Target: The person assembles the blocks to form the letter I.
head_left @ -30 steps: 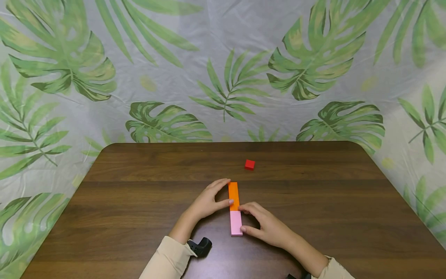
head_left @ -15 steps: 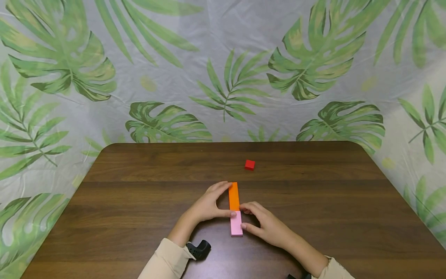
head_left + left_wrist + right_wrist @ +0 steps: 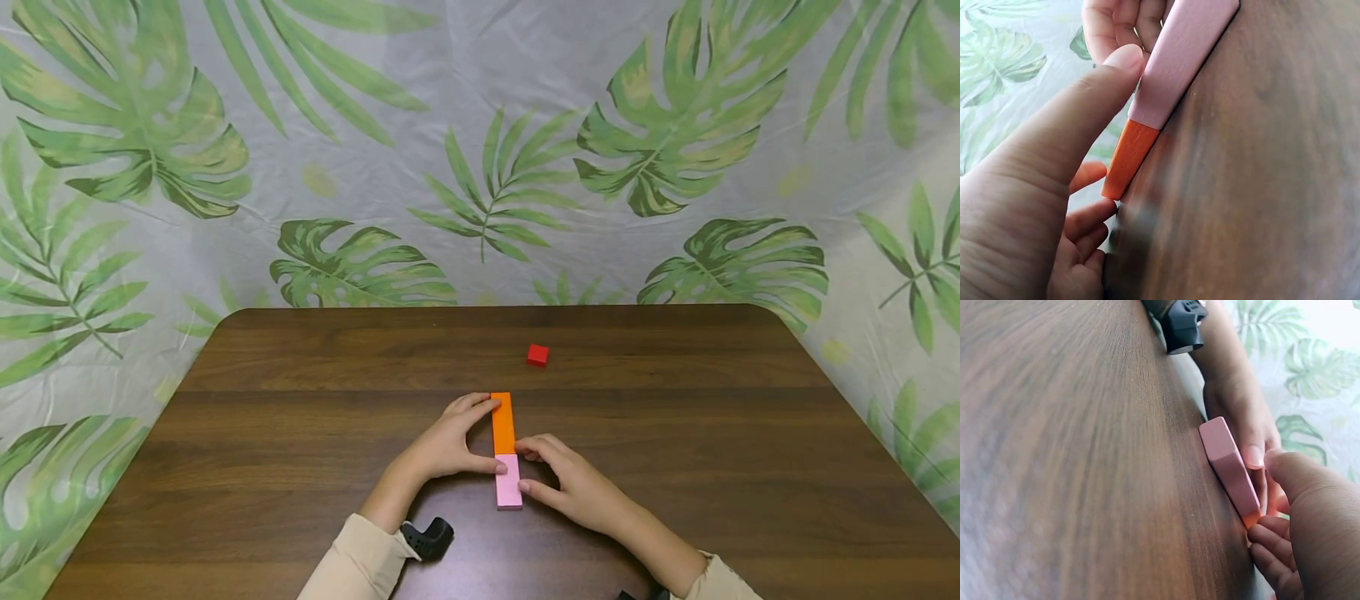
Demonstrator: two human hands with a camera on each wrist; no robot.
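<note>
Head view, just below centre: the left hand has its thumb and forefinger spread wide, the forefinger's tip at the far end of the orange block and the thumb's tip over the left edge of the pink block. The right hand lies on the other side, thumb and forefinger parted with a gap between, the thumb's tip at the pink block's right edge and the fingertips near where the two blocks meet. How firmly either hand touches, I cannot tell.

Both blocks lie flat, end to end and touching, in one narrow line, orange above pink in the frame. From the left wrist, the pink block fills the upper middle, with the orange one continuing down and left from it; from the right wrist, pink sits right of centre and only a sliver of orange shows beneath it.

Farther up the head view, a small red block lies apart from the line. A black wrist device and a beige sleeve are at lower left of centre. All the blocks rest on the dark wooden table; a pale cloth with green leaves fills the upper half.
</note>
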